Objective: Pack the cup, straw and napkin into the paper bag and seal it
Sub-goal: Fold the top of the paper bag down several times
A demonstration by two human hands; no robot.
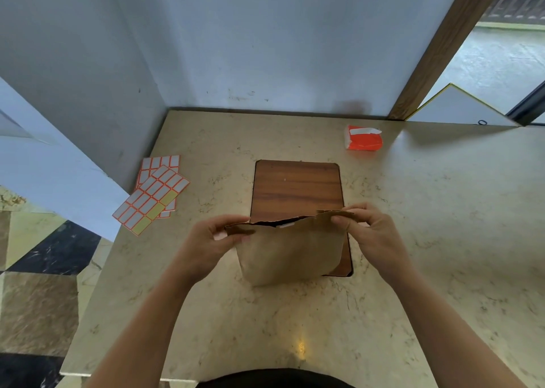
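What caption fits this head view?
Both hands pinch the bag top nearly closed over a board, labels left.

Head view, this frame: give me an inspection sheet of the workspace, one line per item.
Surface: beige marble-look counter with an inset wooden panel.
Job's things: paper bag upright on the panel's near edge, mouth nearly closed; cup, straw and napkin not visible.
Clutter: label sticker sheets far left; orange tissue pack far right.
Grippers: left hand and right hand pinch the bag's top corners.
Cables: nothing seen.
Surroundings: pale wall, wooden door frame.
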